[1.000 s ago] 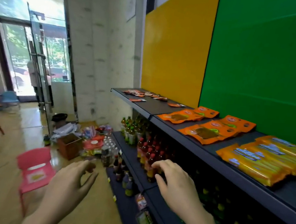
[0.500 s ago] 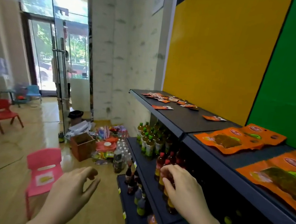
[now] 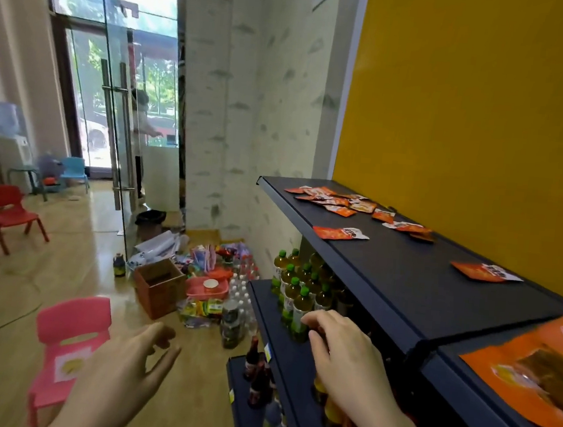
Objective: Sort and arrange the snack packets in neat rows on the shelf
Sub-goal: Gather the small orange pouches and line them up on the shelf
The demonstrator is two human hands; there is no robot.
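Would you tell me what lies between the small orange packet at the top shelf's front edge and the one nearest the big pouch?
Nothing: the head view shows only bare dark shelf between the front-edge orange packet and the wall-side orange packet.

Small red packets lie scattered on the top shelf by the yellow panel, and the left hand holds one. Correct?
No: in the head view the left hand is open and holds nothing. The packets do lie scattered on the top shelf by the yellow panel.

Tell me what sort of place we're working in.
Probably a small shop being stocked: a dark display shelf holds loose snack packets, bottled drinks stand in rows beneath, and unpacked stock lies by the glass entrance door.
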